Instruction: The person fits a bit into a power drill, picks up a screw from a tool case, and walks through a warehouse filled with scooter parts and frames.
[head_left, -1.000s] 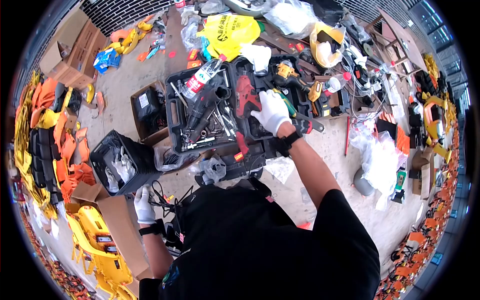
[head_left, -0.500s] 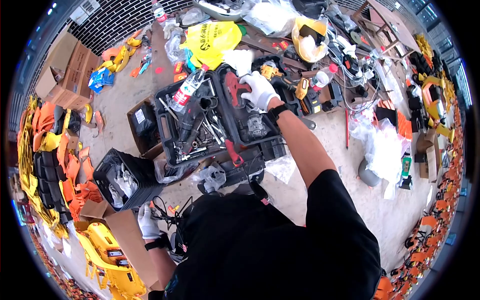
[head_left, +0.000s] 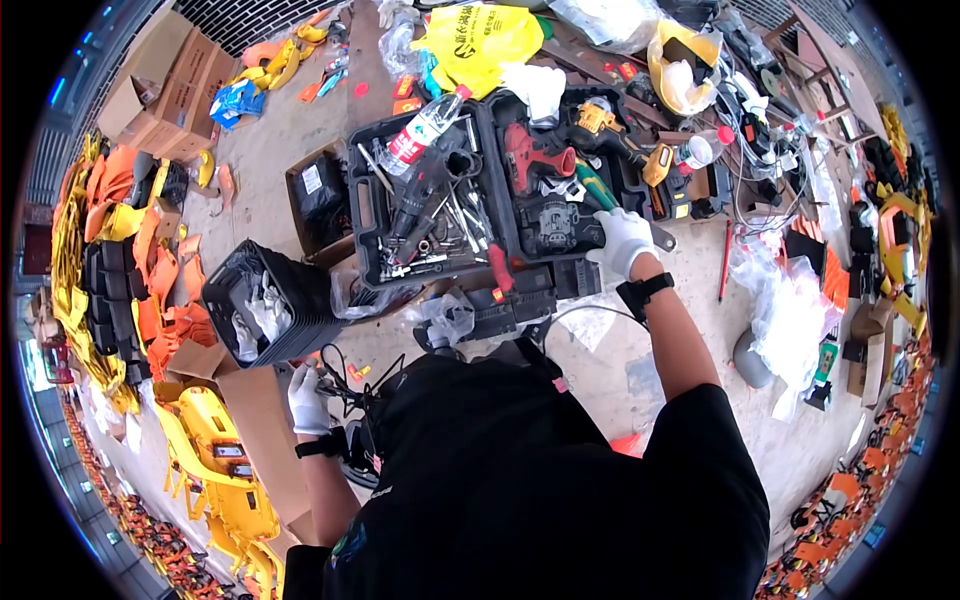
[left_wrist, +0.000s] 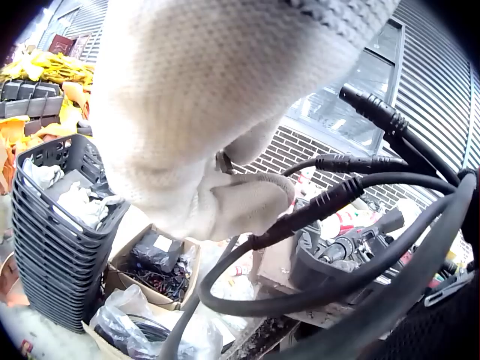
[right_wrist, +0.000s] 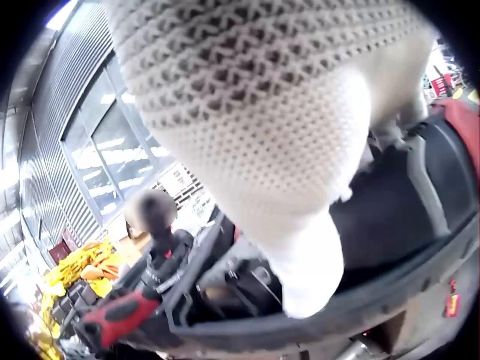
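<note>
My right hand (head_left: 628,243), in a white knit glove, lies over the middle of a green-handled tool (head_left: 595,186) at the right edge of the tool case (head_left: 370,215). The tool's metal end shows beyond the hand. In the right wrist view the thumb (right_wrist: 311,277) points down; the palm side is hidden. A red drill (head_left: 535,160) and a black tool body (head_left: 557,222) lie left of this hand. My left hand (head_left: 308,400), also gloved, hangs low with loosely curled fingers. Black cables (left_wrist: 330,210) with connectors loop beside it.
Sockets, wrenches and a bottle (head_left: 425,135) fill the case's left half. Left of it stand stacked black crates (head_left: 265,305) with gloves and a cardboard box (head_left: 320,205). A yellow drill (head_left: 600,120) lies behind, among clutter. Yellow shells (head_left: 215,450) sit at lower left.
My right hand goes from beside the red drill to the green-handled tool's middle, right and nearer to me. The tool has shifted slightly toward me. The left hand stays low beside the cables.
</note>
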